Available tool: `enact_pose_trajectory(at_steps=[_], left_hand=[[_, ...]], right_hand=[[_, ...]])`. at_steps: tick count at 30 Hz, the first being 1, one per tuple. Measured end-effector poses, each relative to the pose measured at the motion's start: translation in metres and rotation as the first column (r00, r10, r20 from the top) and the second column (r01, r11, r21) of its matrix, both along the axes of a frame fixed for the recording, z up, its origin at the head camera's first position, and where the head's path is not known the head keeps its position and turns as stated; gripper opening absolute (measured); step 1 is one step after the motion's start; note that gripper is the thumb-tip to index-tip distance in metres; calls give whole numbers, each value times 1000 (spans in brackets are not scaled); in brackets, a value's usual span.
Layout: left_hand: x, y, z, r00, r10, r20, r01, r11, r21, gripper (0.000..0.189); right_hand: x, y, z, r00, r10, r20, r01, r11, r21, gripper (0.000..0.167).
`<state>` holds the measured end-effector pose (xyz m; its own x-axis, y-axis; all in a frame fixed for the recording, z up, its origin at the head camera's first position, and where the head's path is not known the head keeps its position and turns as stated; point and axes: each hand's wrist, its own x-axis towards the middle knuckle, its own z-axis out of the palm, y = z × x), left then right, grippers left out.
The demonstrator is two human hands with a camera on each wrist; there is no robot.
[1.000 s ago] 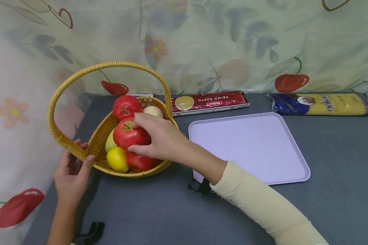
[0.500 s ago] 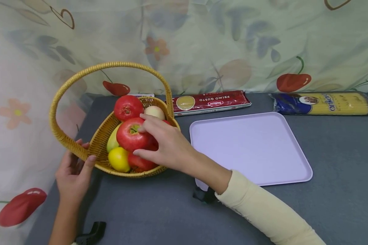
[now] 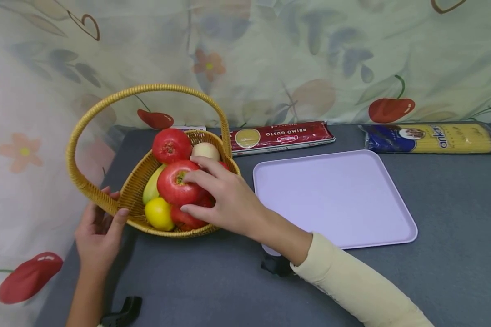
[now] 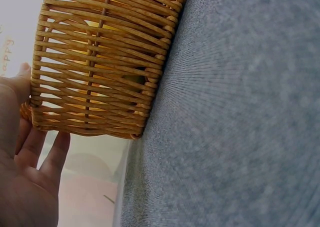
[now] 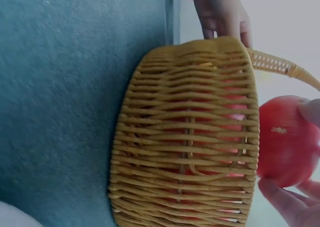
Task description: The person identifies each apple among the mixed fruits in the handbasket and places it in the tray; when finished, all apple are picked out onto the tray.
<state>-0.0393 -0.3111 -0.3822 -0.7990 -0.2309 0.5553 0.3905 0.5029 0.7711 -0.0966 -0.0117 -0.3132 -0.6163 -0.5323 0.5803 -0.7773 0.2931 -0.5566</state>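
Gripping the large red apple (image 3: pixel 173 188), the right hand (image 3: pixel 234 200) has its thumb and fingers curled round opposite sides of it; this apple sits in the wicker basket (image 3: pixel 136 190), on top of other fruit. The left hand (image 3: pixel 99 231) pinches the basket's rim at the foot of its arched handle (image 3: pixel 149 87). Around the gripped apple lie a yellow lemon (image 3: pixel 158 213), a pale green fruit (image 3: pixel 151 187), a partly hidden red fruit (image 3: pixel 184 217), another apple (image 3: pixel 172 145) behind and a cream-coloured round item (image 3: pixel 206 150). Beside the basket, the grey table (image 3: pixel 196 281) bears a lilac tray (image 3: pixel 331 195), with a red Primo Gusto packet (image 3: pixel 284 137) and a yellow-and-blue packet (image 3: pixel 433 138) near the floral curtain (image 3: pixel 266 59).
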Motion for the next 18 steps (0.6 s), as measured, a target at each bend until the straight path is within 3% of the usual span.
enact_pose_trajectory(at_steps=[9,18], left_hand=[[2,2,2,1000,3,-9,-3,1000,0,55],[6,13,17,997,-54,-48,55,998,22,53]], right_hand=[[13,8,-3,988,31,-149,-42,997,-72,40],[25,30,1,989,20,-143,-42,987,-156,43]])
